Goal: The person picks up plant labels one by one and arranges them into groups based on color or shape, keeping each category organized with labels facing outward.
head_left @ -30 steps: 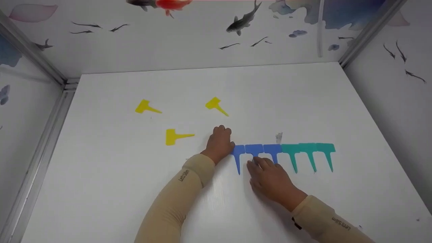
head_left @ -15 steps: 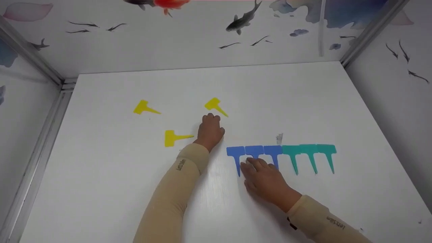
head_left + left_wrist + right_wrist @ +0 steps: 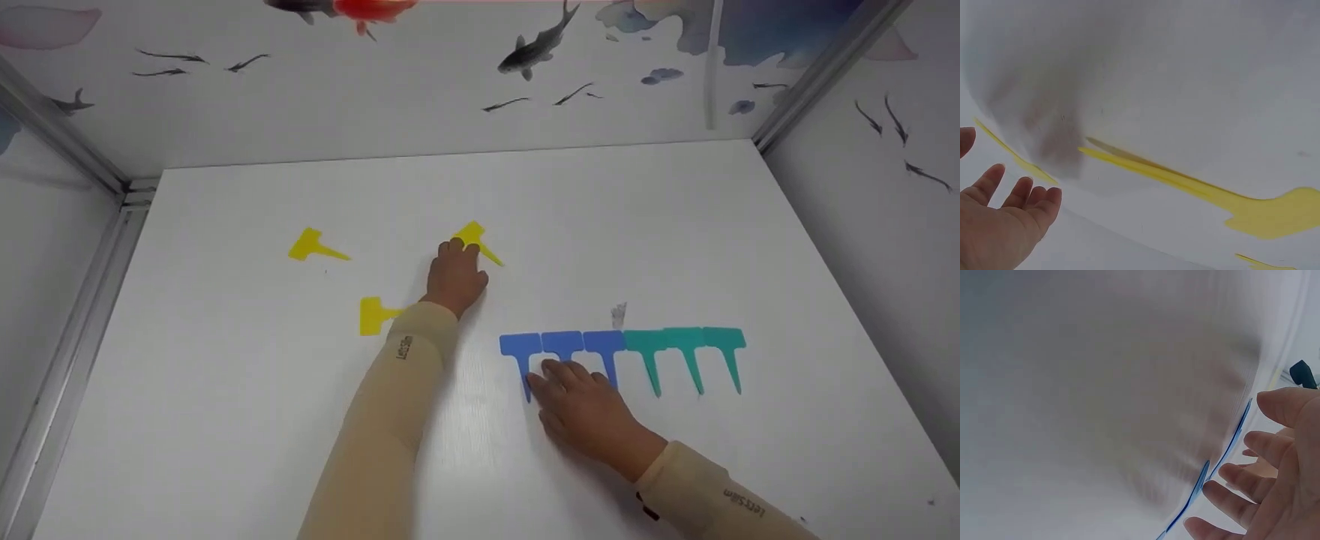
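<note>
My left hand (image 3: pixel 456 276) reaches over a yellow T-shaped plant label (image 3: pixel 472 229), its fingertips over the near edge of the label's head. In the left wrist view the fingers of this left hand (image 3: pixel 1008 222) are loosely bent, and nothing is gripped. My right hand (image 3: pixel 592 420) lies over the stems of the blue plant labels (image 3: pixel 520 345), hiding parts of them. Seen from the right wrist, the fingers of that hand (image 3: pixel 1272 478) are spread and relaxed beside the blue stems. Green plant labels (image 3: pixel 682 337) continue the blue row rightward, heads edge to edge.
Another yellow label (image 3: pixel 306 244) lies at the back left. A third yellow label (image 3: pixel 370 316) is partly covered by the left sleeve (image 3: pixel 424 330). A grey smudge (image 3: pixel 618 315) marks the white tabletop (image 3: pixel 225 420) behind the row. Printed panels stand around it.
My left hand has left the leftmost blue label and moved back and left to the middle yellow label. My right hand has shifted slightly left over the blue stems.
</note>
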Demonstrator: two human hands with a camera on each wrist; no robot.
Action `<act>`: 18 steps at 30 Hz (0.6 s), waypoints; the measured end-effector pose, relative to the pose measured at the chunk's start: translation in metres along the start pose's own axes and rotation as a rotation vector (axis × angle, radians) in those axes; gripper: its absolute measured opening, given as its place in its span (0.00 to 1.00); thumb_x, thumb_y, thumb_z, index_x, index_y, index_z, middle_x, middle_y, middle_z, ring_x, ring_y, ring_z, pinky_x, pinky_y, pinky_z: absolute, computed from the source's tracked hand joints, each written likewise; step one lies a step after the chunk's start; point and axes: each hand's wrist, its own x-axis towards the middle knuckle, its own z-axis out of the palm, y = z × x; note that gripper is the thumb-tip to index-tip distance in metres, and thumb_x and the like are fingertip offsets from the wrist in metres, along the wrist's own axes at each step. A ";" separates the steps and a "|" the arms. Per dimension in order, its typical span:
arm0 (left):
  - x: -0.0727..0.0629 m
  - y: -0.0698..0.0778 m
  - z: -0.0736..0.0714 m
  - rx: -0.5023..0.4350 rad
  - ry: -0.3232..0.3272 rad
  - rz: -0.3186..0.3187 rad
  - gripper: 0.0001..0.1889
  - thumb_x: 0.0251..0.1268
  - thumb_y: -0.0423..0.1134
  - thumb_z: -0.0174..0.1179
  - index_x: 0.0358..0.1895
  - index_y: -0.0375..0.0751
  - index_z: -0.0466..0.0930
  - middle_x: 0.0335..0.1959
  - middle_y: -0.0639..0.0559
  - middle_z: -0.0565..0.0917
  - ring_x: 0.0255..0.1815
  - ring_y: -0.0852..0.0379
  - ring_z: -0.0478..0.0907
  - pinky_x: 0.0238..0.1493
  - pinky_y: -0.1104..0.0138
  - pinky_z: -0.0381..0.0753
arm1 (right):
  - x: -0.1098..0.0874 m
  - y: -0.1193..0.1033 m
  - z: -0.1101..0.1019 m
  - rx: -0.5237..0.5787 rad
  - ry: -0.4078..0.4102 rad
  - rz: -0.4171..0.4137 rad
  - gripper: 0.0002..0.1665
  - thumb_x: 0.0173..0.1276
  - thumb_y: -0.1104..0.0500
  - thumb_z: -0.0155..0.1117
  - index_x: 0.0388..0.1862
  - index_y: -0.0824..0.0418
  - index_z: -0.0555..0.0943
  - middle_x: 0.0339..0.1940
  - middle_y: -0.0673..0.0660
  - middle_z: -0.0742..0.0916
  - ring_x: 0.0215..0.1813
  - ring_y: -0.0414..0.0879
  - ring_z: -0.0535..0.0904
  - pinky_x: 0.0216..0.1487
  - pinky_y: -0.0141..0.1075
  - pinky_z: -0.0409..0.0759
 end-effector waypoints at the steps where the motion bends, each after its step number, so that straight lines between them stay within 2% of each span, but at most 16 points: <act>1: 0.002 0.000 0.000 0.004 -0.007 0.002 0.24 0.68 0.41 0.54 0.66 0.38 0.69 0.63 0.41 0.68 0.63 0.47 0.64 0.62 0.59 0.70 | 0.000 0.000 0.000 0.001 -0.006 -0.001 0.27 0.69 0.48 0.59 0.67 0.49 0.73 0.65 0.55 0.77 0.65 0.54 0.72 0.57 0.55 0.75; 11: 0.015 0.003 0.004 0.065 -0.030 0.036 0.27 0.68 0.44 0.53 0.70 0.43 0.66 0.68 0.41 0.64 0.68 0.46 0.60 0.66 0.57 0.66 | -0.001 0.000 -0.003 0.017 -0.027 -0.005 0.27 0.70 0.48 0.58 0.67 0.48 0.73 0.65 0.55 0.76 0.66 0.56 0.71 0.58 0.58 0.74; 18: 0.016 0.002 0.003 0.042 -0.060 0.030 0.27 0.70 0.43 0.50 0.71 0.44 0.63 0.71 0.41 0.60 0.73 0.43 0.54 0.72 0.54 0.57 | 0.001 -0.001 -0.002 -0.007 -0.026 -0.016 0.28 0.69 0.48 0.59 0.68 0.49 0.72 0.66 0.55 0.76 0.67 0.55 0.70 0.60 0.56 0.73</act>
